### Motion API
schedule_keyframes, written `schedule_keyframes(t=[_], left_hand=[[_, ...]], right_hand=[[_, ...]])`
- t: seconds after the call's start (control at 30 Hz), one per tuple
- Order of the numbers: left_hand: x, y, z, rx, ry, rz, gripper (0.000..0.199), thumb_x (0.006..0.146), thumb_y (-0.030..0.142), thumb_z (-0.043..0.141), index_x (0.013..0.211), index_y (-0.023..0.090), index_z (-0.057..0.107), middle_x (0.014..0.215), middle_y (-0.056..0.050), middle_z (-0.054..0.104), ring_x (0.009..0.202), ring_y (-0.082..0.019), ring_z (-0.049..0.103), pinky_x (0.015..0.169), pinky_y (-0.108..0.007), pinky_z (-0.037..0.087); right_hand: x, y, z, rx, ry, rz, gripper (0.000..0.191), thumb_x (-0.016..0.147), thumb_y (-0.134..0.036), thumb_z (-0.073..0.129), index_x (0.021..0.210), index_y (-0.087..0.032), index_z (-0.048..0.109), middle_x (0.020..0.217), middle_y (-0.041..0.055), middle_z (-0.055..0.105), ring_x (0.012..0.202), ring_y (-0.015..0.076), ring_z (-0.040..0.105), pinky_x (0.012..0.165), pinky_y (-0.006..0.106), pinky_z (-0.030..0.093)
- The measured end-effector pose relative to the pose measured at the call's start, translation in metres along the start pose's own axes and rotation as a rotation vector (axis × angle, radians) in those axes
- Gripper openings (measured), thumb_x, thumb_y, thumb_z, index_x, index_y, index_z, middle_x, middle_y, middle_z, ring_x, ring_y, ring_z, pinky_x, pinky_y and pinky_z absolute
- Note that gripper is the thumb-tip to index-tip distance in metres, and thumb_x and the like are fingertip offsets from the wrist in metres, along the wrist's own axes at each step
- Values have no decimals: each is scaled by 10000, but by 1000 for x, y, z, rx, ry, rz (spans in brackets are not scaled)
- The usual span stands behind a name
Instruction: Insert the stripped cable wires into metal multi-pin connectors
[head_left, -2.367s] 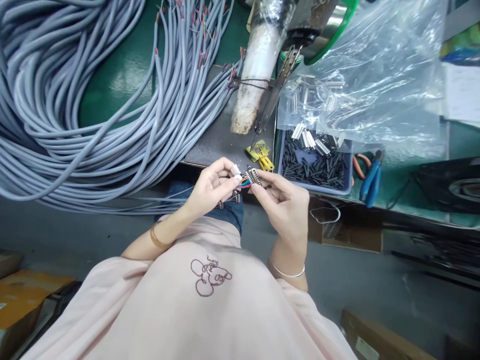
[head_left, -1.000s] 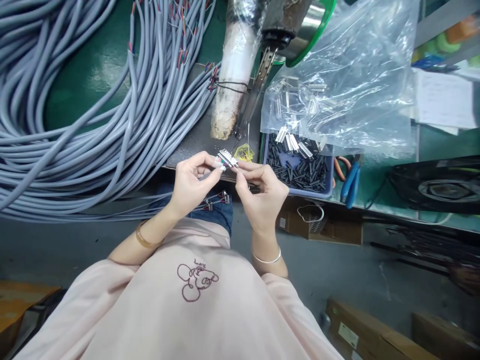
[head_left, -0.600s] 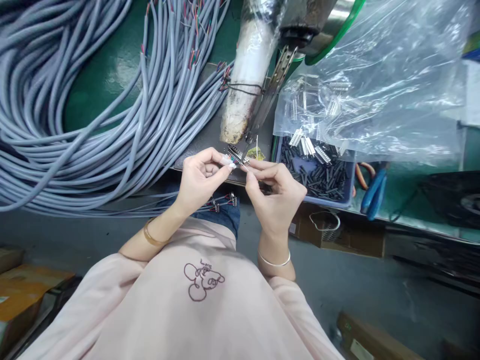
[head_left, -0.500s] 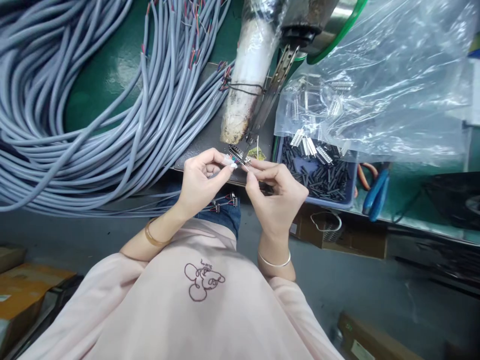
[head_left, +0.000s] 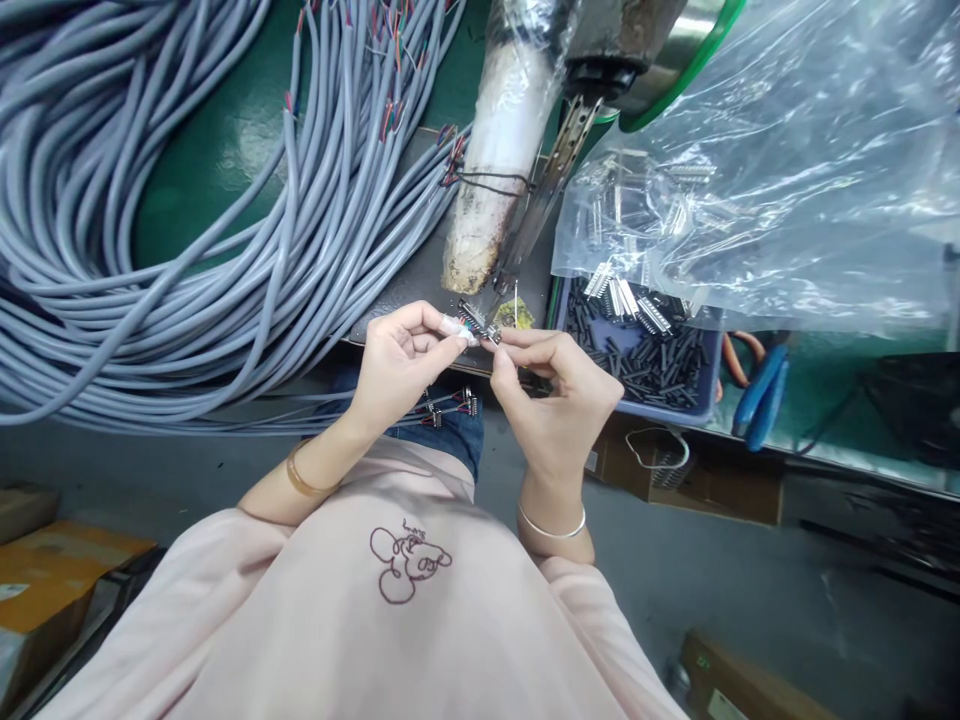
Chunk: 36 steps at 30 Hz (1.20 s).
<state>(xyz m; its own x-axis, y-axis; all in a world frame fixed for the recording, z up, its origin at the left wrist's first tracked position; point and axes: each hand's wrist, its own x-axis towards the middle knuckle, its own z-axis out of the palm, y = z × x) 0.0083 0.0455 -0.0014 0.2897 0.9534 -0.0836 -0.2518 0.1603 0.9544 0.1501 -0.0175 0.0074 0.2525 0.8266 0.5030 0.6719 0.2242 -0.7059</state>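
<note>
My left hand (head_left: pixel 397 365) is closed in a pinch on thin coloured wires (head_left: pixel 466 324), with white wrapping on its fingertips. Just beyond them is a small multi-pin connector (head_left: pixel 477 318), dark with metal pins, tilted down to the right. My right hand (head_left: pixel 559 390) pinches near the connector's right end; what exactly lies between thumb and forefinger is partly hidden. Above the connector a soldering iron (head_left: pixel 536 215) points down from its mount, its tip close to the pins. Whether the tip touches them I cannot tell.
Grey cables (head_left: pixel 225 290) with stripped ends cover the left bench. A plastic-wrapped tube (head_left: pixel 499 150) leans beside the iron. At right are a blue bin (head_left: pixel 705 400) of black parts and metal connectors, a plastic bag (head_left: pixel 810 170) and pliers (head_left: pixel 757 395). Finished-looking connectors (head_left: pixel 466 402) hang at my lap.
The connector has shifted slightly down and away from the iron's tip, and more of it shows. Both hands keep their pinch; the right hand has moved a little right and down.
</note>
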Motion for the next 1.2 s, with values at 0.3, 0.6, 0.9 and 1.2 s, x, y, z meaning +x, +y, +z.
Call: schedule_keyframes(t=[0.3,0.6,0.9,1.2], left_hand=[[-1,1,3,132,77,105,136,718,192,800,709,137,676,772,-28,744,577,-55,640,527,-138,506],[-3,4,3,206,76,188,89,738,191,750,694,143,690,771,-30,749,575,-56,623,539,-144,507],[-4,-2,1,276,69,164,92,739,187,728,678,147,672,745,-23,741,511,-39,506,458,-155,389],[-3,6,3,293,79,247,103,752,199,730,679,156,672,744,-16,725,559,-59,558,499,-162,444]], right_hand=[[8,-2,1,-54,17,-81,160,881,-129,716,775,-221,639,852,-16,783,814,147,783,711,253,637],[7,-3,2,-127,38,-162,242,887,-110,710,738,-227,560,855,-29,784,833,133,789,731,224,611],[4,3,-2,-170,-36,-209,233,898,-143,729,756,-229,565,826,-23,778,845,136,791,718,211,600],[11,-3,1,-239,2,-225,167,920,-233,741,801,-249,625,882,-22,800,823,148,785,686,260,606]])
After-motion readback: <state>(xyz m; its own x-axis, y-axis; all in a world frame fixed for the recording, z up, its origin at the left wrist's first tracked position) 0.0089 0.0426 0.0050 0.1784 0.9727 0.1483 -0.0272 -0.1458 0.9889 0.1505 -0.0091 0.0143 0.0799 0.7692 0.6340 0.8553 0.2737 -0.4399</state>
